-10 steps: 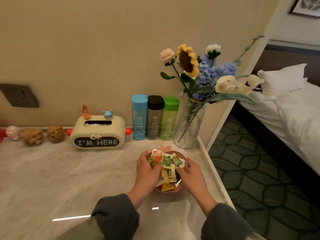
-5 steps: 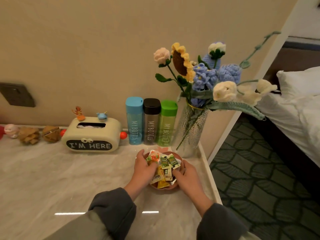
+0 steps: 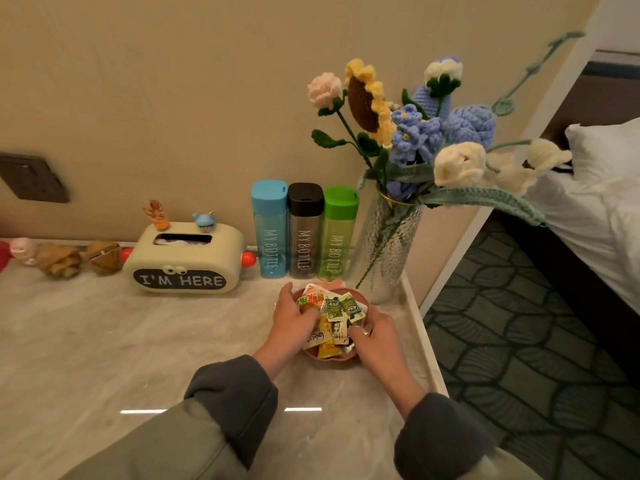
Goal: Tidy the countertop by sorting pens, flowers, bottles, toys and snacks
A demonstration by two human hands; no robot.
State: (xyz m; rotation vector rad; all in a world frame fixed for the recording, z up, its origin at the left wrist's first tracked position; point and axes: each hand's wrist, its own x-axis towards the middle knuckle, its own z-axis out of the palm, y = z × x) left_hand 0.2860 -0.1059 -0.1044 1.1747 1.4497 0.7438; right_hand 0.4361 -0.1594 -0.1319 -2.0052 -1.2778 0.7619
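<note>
A pink bowl full of snack packets sits on the marble countertop near its right edge. My left hand grips the bowl's left side, fingers over the packets. My right hand holds the bowl's right rim. Behind the bowl stand three bottles: blue, black, green. A glass vase of crocheted flowers is to their right. Small toys line the wall at the far left.
A cream tissue box reading "I'M HERE" carries two figurines on top. A wall socket is at the left. The counter's raised right edge drops to patterned carpet; a bed lies beyond.
Both hands and the bowl have slid a little farther back toward the bottles and vase; the view has shifted slightly right. The hold on the bowl is unchanged.
</note>
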